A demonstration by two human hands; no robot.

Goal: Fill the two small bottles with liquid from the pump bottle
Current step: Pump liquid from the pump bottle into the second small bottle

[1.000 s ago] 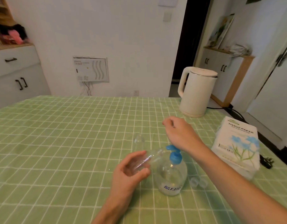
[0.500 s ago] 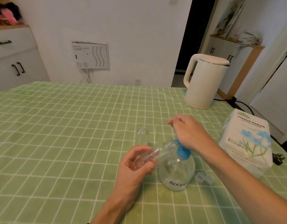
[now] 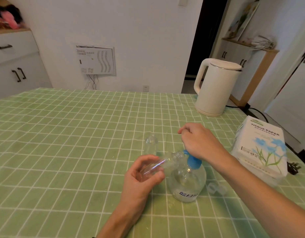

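Right hand (image 3: 199, 143) lower on pump (image 3: 193, 161), "TISSUE PAPER" pack (image 3: 261, 152)

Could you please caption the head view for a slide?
Left hand holds a small bottle, mouth tilted to the spout of the pump bottle; right hand rests on its top.

"TISSUE PAPER" is printed on the white, blue-flowered tissue pack (image 3: 261, 148) at the green-checked table's (image 3: 79, 134) right edge.

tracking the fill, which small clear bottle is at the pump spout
The tilted clear plastic bottle in the left hand, mouth at the blue pump spout; the other bottle stands upright behind it.
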